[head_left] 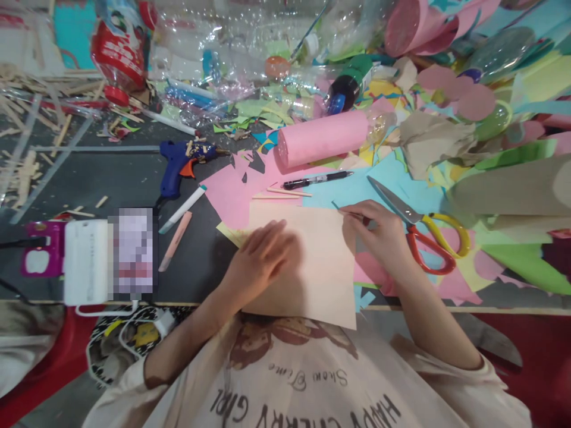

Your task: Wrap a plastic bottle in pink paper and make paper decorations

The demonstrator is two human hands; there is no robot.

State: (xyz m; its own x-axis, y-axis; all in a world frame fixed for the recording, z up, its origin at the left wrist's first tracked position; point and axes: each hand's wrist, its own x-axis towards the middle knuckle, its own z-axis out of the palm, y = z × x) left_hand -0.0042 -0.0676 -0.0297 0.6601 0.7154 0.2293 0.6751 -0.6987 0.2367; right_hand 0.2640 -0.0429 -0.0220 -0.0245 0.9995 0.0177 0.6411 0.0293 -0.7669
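Observation:
A cream sheet of paper (328, 267) lies before me, its lower edge reaching past the table's front edge. My left hand (263, 255) rests flat on its left half, fingers stretched out. At the sheet's upper right corner, my right hand (372, 223) is closed in a pinch. A thin teal tip shows just beyond those fingertips, but what they hold is mostly hidden. Scissors (414, 217) with one yellow and one red handle lie right of that hand. Above the sheet are a black pen (316, 179) and several thin wooden sticks (285, 193).
A pink-wrapped bottle (323, 139) lies behind the pen among paper scraps. To the left are a blue glue gun (172, 169), two markers (176, 241), a phone (134, 252) and a white charger (87, 261). Clear plastic bottles (250, 35) crowd the back.

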